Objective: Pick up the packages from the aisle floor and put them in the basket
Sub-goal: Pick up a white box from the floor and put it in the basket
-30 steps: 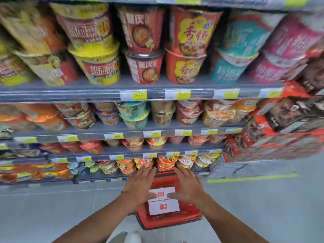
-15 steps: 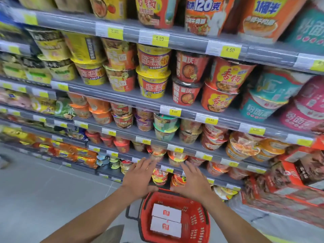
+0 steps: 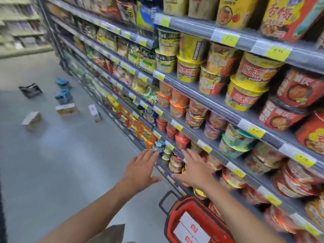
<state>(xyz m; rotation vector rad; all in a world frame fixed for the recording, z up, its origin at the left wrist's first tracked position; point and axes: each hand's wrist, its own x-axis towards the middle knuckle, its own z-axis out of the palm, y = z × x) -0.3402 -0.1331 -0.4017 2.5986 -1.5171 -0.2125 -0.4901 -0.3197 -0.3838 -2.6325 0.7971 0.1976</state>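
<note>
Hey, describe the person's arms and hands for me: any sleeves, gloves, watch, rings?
Both forearms are bare up to the frame's lower edge; no sleeve shows. The left hand and the right hand wear no gloves. No watch, bracelet or band shows at either wrist, and no ring is visible on the fingers, though the picture is somewhat blurred, so a thin ring could go unseen.

- The view has turned left along the aisle; packages [image 3: 65, 109] on the floor [image 3: 52, 163] now show.
- Both hands, left [image 3: 140, 172] and right [image 3: 196, 172], have risen off the basket [image 3: 172, 223], empty and spread.
</note>
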